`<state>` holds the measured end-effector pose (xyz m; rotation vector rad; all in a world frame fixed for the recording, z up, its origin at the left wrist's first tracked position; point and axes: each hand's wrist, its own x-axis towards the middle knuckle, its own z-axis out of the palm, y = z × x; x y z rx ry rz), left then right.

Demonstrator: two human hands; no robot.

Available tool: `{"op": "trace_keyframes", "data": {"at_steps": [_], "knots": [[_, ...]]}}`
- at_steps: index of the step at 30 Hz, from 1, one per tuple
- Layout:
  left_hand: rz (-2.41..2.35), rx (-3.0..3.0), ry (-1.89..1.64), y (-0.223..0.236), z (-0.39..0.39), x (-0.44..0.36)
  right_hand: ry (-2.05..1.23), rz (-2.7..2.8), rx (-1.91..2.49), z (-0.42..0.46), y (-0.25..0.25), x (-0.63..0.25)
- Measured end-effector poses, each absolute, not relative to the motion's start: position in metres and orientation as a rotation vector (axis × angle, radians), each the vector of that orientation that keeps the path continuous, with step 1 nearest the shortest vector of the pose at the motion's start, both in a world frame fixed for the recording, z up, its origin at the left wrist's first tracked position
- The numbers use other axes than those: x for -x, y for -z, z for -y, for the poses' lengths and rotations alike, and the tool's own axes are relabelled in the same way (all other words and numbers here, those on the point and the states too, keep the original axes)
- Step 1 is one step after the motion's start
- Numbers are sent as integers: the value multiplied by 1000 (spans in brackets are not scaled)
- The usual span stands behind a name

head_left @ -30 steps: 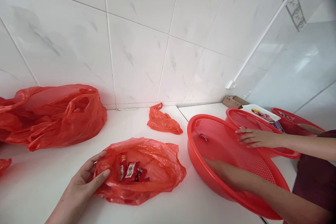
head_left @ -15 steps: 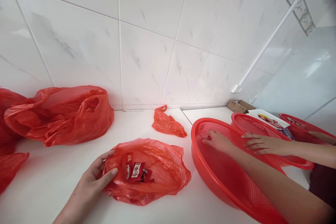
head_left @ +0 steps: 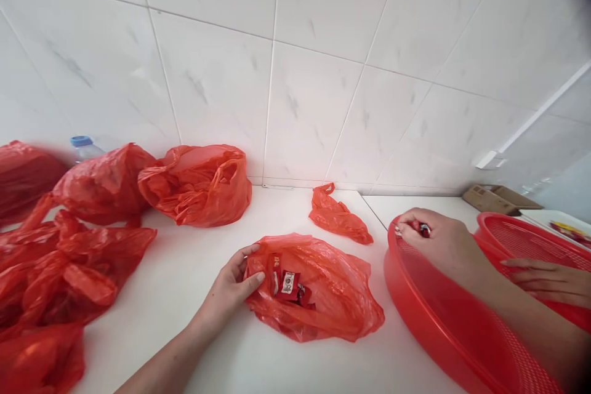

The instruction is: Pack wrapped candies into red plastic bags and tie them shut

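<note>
Packets (head_left: 289, 283) in plastic bag (head_left: 346, 289), left hand (head_left: 226, 289) pinching its 9-o'clock edge. Right hand (head_left: 443, 243), curled, holds wrapped item (head_left: 424, 231), unbagged, at 11 o'clock of colander (head_left: 406, 308).

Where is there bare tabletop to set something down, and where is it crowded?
The white tabletop is bare in front of the open bag, between the left forearm and large basket; another patch lies between the rear bag and small bag. Heaped bags crowd the left; baskets and hands, the right.

Left hand (head_left: 237, 280) pinching; right hand (head_left: 431, 239) curled closed.
</note>
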<state>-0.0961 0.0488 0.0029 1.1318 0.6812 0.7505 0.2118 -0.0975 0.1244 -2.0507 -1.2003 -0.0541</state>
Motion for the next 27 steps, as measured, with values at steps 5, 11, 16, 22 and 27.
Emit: {"op": "trace_keyframes", "data": {"at_steps": [5, 11, 16, 22, 27], "knots": [[-620, -1147, -751, -1, -48, 100, -51, 1794, 2086, 76, -143, -133], [-543, -1162, -749, 2, -48, 106, -6, 1864, 2198, 83, -123, -110], [-591, -1167, -800, -12, -47, 110, 65, 1518, 2307, 116, -68, -128], [-710, -1089, -951, -41, -50, 106, -218, 1084, 2231, 131, -25, -141], [-634, -1165, -1155, -113, -58, 87, -507, 793, 1618, 105, -66, -164]]}}
